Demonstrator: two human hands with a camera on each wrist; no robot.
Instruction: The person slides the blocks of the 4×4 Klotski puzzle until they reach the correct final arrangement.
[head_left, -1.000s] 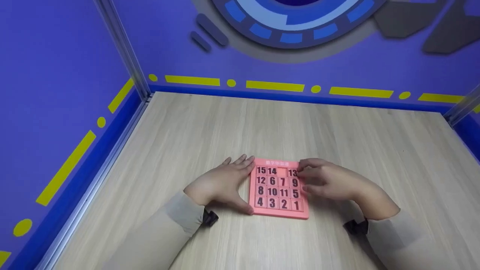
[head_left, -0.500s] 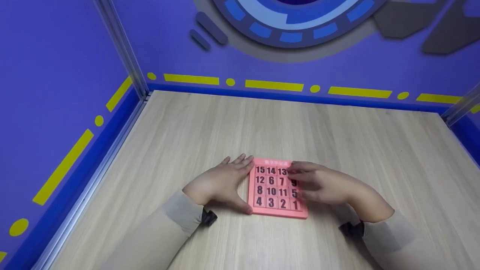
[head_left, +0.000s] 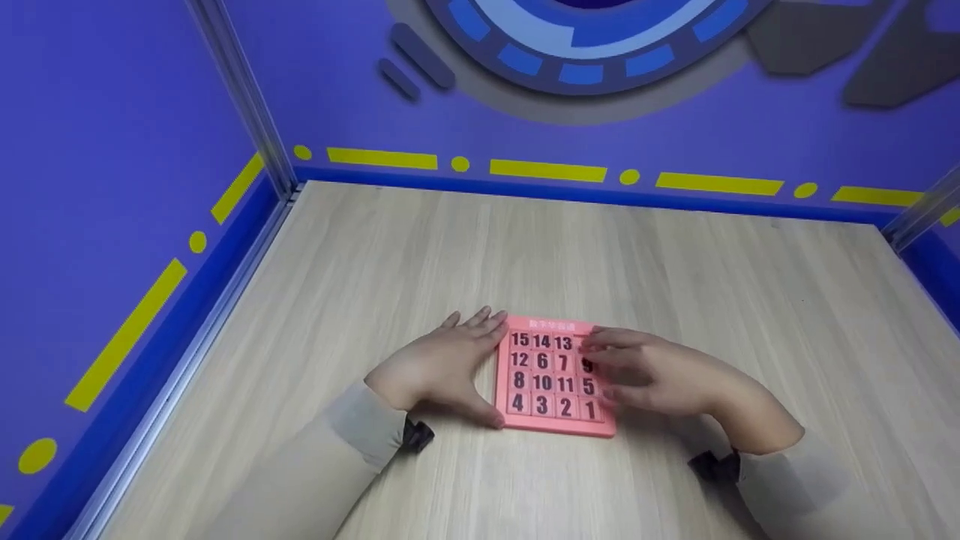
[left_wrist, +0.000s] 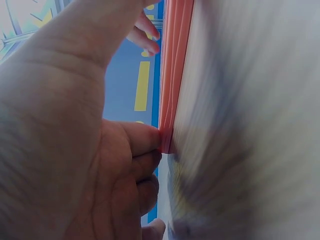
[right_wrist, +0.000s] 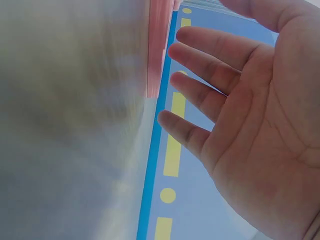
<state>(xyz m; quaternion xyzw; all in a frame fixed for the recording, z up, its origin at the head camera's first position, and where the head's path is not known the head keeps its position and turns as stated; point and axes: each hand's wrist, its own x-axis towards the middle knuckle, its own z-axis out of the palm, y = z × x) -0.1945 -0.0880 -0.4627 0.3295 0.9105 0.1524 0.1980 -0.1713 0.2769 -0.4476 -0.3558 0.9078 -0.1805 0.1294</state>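
Note:
A pink number slide puzzle (head_left: 559, 428) lies flat on the table, its digits upright in the head view. Its top row reads 15, 14 and the 13 tile (head_left: 563, 343); fingers partly cover the top right corner. My left hand (head_left: 442, 367) spans the left side, thumb at the lower left corner and fingers at the upper left. An extended finger touches the puzzle's edge (left_wrist: 175, 65) in the left wrist view. Over the right column hovers my right hand (head_left: 667, 373), its fingertips above the 9 tile (head_left: 587, 366). The right wrist view shows those fingers spread and loosely straight.
The light wooden table (head_left: 420, 255) extends around the puzzle on every side. Blue panels with yellow markings (head_left: 547, 170) rise at the back and left, joined by a metal corner post (head_left: 255, 97).
The 13 tile has slid left from the top right corner into the third place of its row. My right hand moved left with it, then drew back slightly right. The left hand stayed put.

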